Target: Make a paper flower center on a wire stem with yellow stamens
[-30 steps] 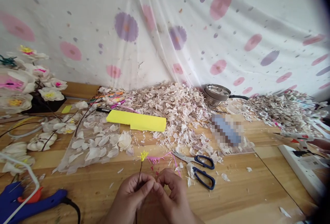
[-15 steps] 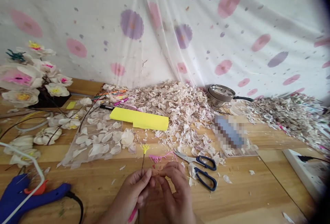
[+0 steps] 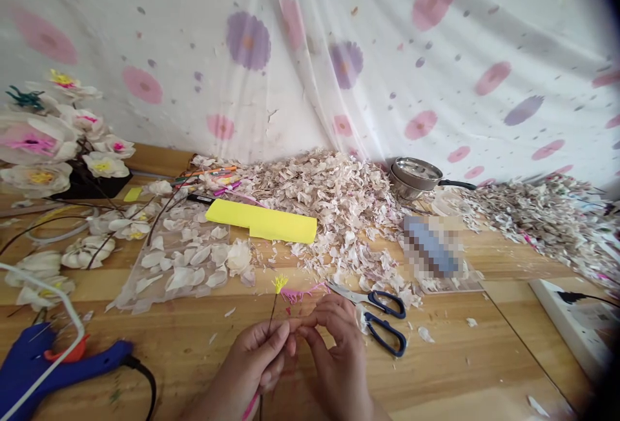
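Note:
My left hand (image 3: 252, 369) is closed around a thin dark wire stem (image 3: 272, 314) that ends in a small yellow fringed tuft (image 3: 279, 283). A strip of pink material (image 3: 250, 403) shows below that hand. My right hand (image 3: 334, 350) is pinched at the fingertips against the left thumb, close to the stem; what it holds is too small to make out. A pink fringed strip (image 3: 303, 293) lies on the wooden table (image 3: 460, 356) just beyond my fingers. Blue-handled scissors (image 3: 380, 318) lie right of my right hand.
A blue glue gun (image 3: 58, 366) with a black cord lies at the front left. White petals sit on a clear sheet (image 3: 179, 266), beside a yellow folded sheet (image 3: 261, 222). Petal scraps heap at the back (image 3: 329, 192). Paper flowers (image 3: 43, 150), a metal pan (image 3: 416, 175).
My hands have shifted slightly right and up, and the stem with its yellow tuft tilted a little to the right. My right fingers have moved up along the stem's side.

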Tool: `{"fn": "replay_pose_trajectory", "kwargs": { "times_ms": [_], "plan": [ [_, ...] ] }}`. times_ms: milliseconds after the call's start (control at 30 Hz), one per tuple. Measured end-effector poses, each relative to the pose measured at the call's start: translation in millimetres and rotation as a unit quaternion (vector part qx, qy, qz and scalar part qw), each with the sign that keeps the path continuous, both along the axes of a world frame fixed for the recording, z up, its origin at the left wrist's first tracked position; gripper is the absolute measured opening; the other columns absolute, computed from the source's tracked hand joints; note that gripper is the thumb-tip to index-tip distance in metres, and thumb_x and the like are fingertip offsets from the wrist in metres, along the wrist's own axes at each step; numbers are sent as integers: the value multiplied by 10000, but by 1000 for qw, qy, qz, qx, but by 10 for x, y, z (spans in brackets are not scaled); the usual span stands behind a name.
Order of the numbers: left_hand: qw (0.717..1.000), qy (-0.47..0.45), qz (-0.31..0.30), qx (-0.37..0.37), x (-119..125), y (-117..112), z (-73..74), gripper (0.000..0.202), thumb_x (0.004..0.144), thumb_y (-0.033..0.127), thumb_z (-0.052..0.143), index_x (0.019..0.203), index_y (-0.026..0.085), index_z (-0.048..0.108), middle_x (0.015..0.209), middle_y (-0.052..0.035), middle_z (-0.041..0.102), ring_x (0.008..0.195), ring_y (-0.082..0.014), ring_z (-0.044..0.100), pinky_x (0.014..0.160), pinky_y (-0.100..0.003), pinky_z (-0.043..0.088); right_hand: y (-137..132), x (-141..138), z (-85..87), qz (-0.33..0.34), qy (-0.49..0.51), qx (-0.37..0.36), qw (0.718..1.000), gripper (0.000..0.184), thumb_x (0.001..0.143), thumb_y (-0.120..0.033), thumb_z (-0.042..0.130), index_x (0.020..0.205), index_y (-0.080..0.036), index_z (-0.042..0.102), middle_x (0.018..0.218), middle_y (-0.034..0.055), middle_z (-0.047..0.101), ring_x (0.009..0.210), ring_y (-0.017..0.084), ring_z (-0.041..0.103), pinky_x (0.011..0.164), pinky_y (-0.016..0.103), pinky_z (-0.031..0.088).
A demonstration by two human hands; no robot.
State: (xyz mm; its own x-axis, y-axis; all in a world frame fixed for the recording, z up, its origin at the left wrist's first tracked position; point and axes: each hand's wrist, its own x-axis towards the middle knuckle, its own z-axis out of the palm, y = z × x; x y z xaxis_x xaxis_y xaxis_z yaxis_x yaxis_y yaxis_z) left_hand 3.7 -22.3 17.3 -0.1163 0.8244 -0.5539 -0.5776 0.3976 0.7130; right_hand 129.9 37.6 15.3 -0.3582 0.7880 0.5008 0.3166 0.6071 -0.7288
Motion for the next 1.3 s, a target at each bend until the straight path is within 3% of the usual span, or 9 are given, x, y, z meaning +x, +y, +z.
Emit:
{"fn": "replay_pose_trajectory", "kwargs": {
  "times_ms": [133,333,600,767,867,1033,1100,1300],
  "plan": [
    [1000,20,-11,9,9,3,35,530,516,620,785,586,121,620,503,30,449,386,-18,228,426,-223,106,21,22,-36,19,-10,-62,998,171,816,-114,595,680,-204,542,719,-9,593,766,180,551,736,312,401],
    [1000,-19,10,-5,12,-2,74,498,475,566,833,609,123,649,578,-3,540,377,-5,264,416,-211,104,0,19,-40,21,-16,15,1000,173,853,-84,507,729,-204,498,737,-1,587,786,183,532,744,319,379],
    [997,-68,44,-5,-3,-23,-23,438,484,464,869,703,122,707,591,-11,564,377,2,277,395,-173,122,-21,16,-12,23,-33,69,997,159,881,-91,467,774,-208,479,750,3,595,799,187,531,761,336,359],
    [987,-99,129,2,-97,7,19,410,511,368,883,814,152,710,648,25,543,406,6,254,379,-140,176,-38,48,16,23,5,75,997,177,870,-92,462,743,-216,459,705,-12,587,790,188,542,763,338,357],
    [981,-121,149,3,-135,30,52,392,485,335,899,757,141,692,645,33,533,407,11,236,368,-130,167,-39,45,18,24,26,46,998,188,864,-75,488,749,-223,495,701,-22,594,787,179,552,770,322,378],
    [983,-146,110,-4,-116,44,43,393,477,319,908,745,117,702,617,27,536,396,25,210,362,-122,140,-23,21,-17,29,84,-65,994,186,865,-73,497,804,-233,570,766,-8,621,803,170,577,765,294,441],
    [985,-144,98,-7,-99,40,34,399,466,319,913,737,110,707,608,19,545,394,29,214,366,-120,137,-18,13,-23,32,92,-76,992,195,854,-64,512,828,-238,596,779,-5,639,810,172,584,758,290,453],
    [989,-128,80,-9,-71,10,38,368,455,328,913,663,115,696,591,22,545,392,21,232,378,-134,145,-39,-1,10,29,-3,64,998,215,817,-20,551,842,-225,609,752,5,664,778,197,579,744,343,408]
  ]
}}
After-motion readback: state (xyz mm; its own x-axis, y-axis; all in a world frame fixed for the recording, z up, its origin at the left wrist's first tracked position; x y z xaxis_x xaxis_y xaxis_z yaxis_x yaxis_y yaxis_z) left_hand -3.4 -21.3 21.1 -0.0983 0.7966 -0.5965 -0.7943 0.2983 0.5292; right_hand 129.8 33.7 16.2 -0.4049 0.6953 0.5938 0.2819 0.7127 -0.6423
